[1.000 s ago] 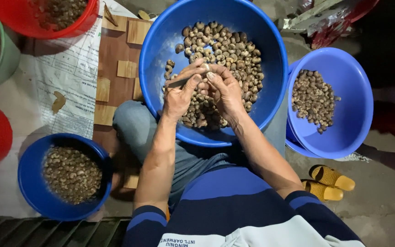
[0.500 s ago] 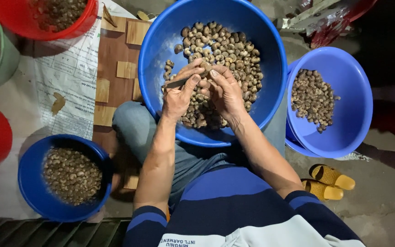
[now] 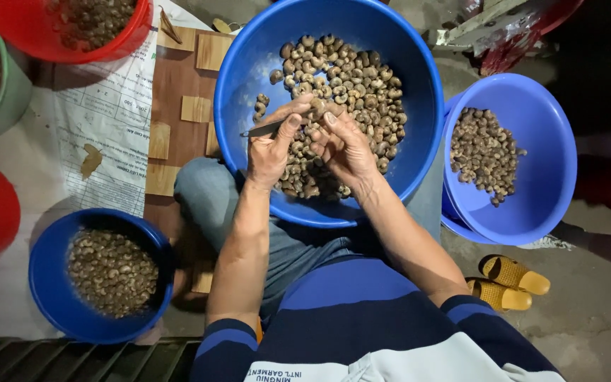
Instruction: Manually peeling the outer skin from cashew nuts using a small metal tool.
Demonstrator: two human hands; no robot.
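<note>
Cashew nut (image 3: 317, 107) pinched by right hand (image 3: 348, 145) fingers above big blue basin (image 3: 249, 85); left hand (image 3: 271, 148) fingers grip small blade (image 3: 263, 130) against it for shelling.

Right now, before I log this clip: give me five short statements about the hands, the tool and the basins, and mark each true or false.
1. The left hand holds a small knife. True.
2. Both hands work over the red basin. False: they are over the large blue basin on the person's lap.
3. The right hand pinches a nut between its fingertips. True.
4. The lighter blue basin to the right is empty. False: it holds a pile of nuts.
5. A pair of yellow sandals lies on the floor to the right. True.
</note>
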